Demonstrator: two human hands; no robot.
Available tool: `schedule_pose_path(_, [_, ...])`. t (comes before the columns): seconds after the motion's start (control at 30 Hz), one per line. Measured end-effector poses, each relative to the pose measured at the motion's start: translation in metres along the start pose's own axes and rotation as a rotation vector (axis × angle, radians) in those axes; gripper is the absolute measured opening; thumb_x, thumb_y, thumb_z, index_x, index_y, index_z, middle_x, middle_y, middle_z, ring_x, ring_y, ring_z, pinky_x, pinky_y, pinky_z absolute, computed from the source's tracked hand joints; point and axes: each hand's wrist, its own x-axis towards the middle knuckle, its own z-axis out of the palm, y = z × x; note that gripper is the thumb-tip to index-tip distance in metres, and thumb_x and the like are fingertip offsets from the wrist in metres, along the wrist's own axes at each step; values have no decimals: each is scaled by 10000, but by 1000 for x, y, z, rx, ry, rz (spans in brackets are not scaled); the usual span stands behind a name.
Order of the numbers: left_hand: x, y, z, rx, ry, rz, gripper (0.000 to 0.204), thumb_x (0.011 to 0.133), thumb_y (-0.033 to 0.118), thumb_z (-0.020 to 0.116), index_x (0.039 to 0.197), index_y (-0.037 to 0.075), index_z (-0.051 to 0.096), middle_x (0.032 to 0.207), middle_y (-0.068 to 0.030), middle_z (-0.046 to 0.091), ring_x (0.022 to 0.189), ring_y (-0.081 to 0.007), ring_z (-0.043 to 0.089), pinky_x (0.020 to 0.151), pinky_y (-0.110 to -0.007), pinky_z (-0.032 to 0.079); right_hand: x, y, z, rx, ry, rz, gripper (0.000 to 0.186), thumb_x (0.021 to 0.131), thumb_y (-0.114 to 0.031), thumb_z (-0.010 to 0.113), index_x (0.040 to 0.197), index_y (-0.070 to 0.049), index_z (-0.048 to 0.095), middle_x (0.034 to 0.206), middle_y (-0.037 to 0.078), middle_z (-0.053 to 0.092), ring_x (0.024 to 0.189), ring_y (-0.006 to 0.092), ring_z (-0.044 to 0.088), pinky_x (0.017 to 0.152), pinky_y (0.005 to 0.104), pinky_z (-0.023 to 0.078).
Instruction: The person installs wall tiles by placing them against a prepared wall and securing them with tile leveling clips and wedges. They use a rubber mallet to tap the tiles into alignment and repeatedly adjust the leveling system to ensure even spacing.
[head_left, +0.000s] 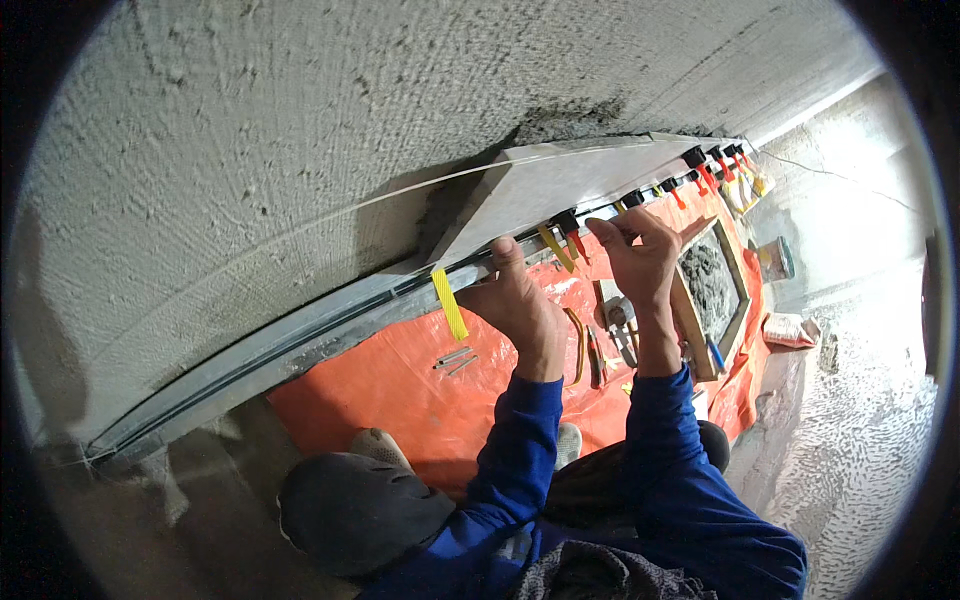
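Note:
A long pale tile stands against the rough wall, its lower edge on a dark metal rail. My left hand is at this lower edge, thumb up against it and the other fingers bent underneath, partly hidden. Just left of those fingers hangs a yellow wedge. My right hand is farther along the edge, thumb and fingers curled together; whatever lies between them cannot be made out. Between the hands, a black-and-red clip and another yellow wedge sit on the edge.
Orange sheeting covers the floor below. On it lie pliers, several short grey rods and a wooden-framed tray of wet grey mortar. More black-and-red clips line the tile's far end. A bucket stands beyond.

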Motion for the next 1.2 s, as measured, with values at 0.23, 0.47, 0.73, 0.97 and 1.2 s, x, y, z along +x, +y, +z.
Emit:
schedule_pose_path(0.23, [0,5,-1,10,-41,-29,665,853,179,763,1340,171,310,1331,-29,466,1172,-205,470,936,-480,357,4,-42,8,-297,1,-284,467,698,-373,825,540,-103,478,518,19,470,464,210,461,537,346,347])
schedule_pose_path(0.47, [-3,11,7,-51,-40,0,458,906,92,690,1271,4,427,1188,-145,575,928,-214,637,747,-326,580,9,-52,18,-435,-106,-226,300,682,-390,787,633,-160,600,582,-16,543,569,185,574,678,358,360])
schedule_pose_path(0.73, [-3,18,2,-2,-132,-104,474,908,140,693,1292,84,420,1244,-66,549,1030,-180,561,844,-367,470,7,-48,28,-459,62,-305,207,626,-270,771,634,-185,583,578,-31,515,583,160,577,689,354,370])
schedule_pose_path(0.97, [0,13,1,-8,-134,-108,530,913,193,700,1321,109,373,1245,-75,562,1049,-209,597,914,-403,472,7,-48,31,-460,97,-330,135,625,-219,729,641,-208,595,573,-39,499,579,145,568,685,353,356])
schedule_pose_path(1.2, [-3,0,-3,-26,-142,61,581,887,82,700,1337,57,332,1208,-130,540,997,-197,594,854,-354,532,6,-47,33,-448,113,-322,125,622,-196,706,619,-215,582,571,-39,489,578,149,562,686,350,345])
